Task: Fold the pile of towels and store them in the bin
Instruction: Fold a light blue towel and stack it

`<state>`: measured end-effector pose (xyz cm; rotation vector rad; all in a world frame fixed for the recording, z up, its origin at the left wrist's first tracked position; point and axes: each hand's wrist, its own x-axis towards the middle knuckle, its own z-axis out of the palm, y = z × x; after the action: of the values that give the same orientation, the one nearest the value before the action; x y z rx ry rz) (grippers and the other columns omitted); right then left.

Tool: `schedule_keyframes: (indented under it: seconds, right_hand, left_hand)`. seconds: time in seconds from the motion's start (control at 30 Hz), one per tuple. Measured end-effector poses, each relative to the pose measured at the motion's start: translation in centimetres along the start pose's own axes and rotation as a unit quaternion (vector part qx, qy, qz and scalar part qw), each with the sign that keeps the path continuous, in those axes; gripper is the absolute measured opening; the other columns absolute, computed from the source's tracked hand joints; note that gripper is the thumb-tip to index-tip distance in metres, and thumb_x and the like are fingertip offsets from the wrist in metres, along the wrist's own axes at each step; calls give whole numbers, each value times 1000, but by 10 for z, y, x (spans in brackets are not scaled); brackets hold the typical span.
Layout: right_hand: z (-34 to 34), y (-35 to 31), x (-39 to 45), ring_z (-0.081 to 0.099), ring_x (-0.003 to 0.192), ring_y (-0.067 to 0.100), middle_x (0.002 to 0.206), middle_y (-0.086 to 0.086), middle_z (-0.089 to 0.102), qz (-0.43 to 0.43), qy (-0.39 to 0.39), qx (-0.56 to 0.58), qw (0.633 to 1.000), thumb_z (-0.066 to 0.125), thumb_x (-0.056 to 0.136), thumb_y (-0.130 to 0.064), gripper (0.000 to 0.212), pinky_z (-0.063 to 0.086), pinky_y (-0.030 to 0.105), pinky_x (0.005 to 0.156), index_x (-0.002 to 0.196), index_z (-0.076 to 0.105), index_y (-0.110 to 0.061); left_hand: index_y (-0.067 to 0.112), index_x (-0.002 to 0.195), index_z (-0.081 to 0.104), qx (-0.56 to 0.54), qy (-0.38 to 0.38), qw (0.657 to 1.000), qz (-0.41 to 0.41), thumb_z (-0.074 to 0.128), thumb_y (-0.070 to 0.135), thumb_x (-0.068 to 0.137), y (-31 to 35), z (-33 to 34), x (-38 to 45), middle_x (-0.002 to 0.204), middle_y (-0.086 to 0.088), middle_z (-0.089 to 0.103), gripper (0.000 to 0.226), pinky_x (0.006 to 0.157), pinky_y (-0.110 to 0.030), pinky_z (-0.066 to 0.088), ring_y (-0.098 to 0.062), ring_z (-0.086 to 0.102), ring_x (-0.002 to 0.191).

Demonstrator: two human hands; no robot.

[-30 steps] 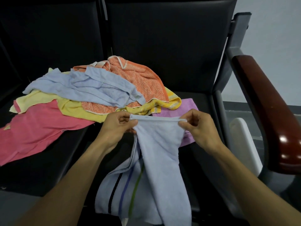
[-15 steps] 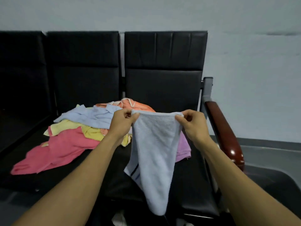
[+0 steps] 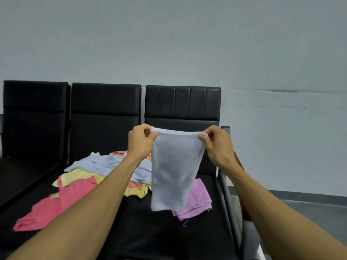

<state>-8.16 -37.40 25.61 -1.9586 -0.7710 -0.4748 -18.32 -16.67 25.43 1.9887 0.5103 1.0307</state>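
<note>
Hands raised above black seat point(image 3: 165, 233): left hand point(image 3: 139, 140) and right hand point(image 3: 218, 145) each pinch top corner of pale blue towel point(image 3: 173, 169), which hangs doubled, clear of seat. Towel pile point(image 3: 97, 177) lies behind on seats; pink towel point(image 3: 54, 205) at left, folded lilac towel point(image 3: 197, 201) just beside hanging one.

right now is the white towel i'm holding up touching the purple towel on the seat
Cannot tell. In the head view the white towel's bottom edge overlaps the purple towel from this angle, hiding any gap or contact.

Dim even light, soft blur, wide-angle distortion
</note>
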Motion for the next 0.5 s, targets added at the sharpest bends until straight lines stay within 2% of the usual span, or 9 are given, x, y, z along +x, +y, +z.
schedule_keyframes:
  seconds: [0.07, 0.13, 0.2, 0.33, 0.5]
  right_hand:
    - [-3, -4, -4, 56, 77, 6, 82, -12, 59, 12, -9, 9, 1000, 61, 98, -21, 13, 43, 20, 67, 87, 60, -15]
    - [-7, -6, -10, 56, 80, 4, 86, -13, 58, 29, -24, 28, 999, 57, 101, -24, 14, 42, 18, 67, 92, 58, -13]
    - [-11, -10, -23, 55, 82, 6, 89, -10, 57, 54, -32, 70, 996, 53, 102, -26, 16, 43, 20, 69, 94, 56, -13]
    - [-14, -13, -52, 50, 77, 9, 90, 1, 57, 84, -20, 115, 990, 50, 101, -24, 21, 42, 23, 65, 94, 54, -5]
    - [4, 10, -69, 47, 71, 7, 84, -1, 54, 119, 8, 122, 985, 53, 100, -21, 18, 40, 12, 58, 88, 53, -6]
  left_hand:
    - [13, 93, 66, -2, -13, 1000, 2, 66, 15, 96, 6, 0, -3, 84, 2, 65, 3, 64, -24, 50, -10, 60, 75]
    - [17, 92, 61, -17, -26, 1000, 4, 62, 16, 98, 7, -2, -6, 86, 2, 64, 6, 66, -28, 53, -12, 59, 76]
    - [14, 93, 56, -41, -48, 998, 13, 56, 17, 100, 7, -4, -18, 85, 1, 61, 8, 68, -36, 51, -14, 55, 75]
    - [10, 95, 47, -39, -76, 995, 52, 44, 16, 104, 1, -4, -46, 84, 0, 51, 11, 66, -32, 41, -12, 45, 74]
    - [4, 93, 48, -48, -66, 996, 43, 47, 15, 103, -24, 16, -65, 84, 1, 51, 14, 69, -29, 41, -10, 46, 75]
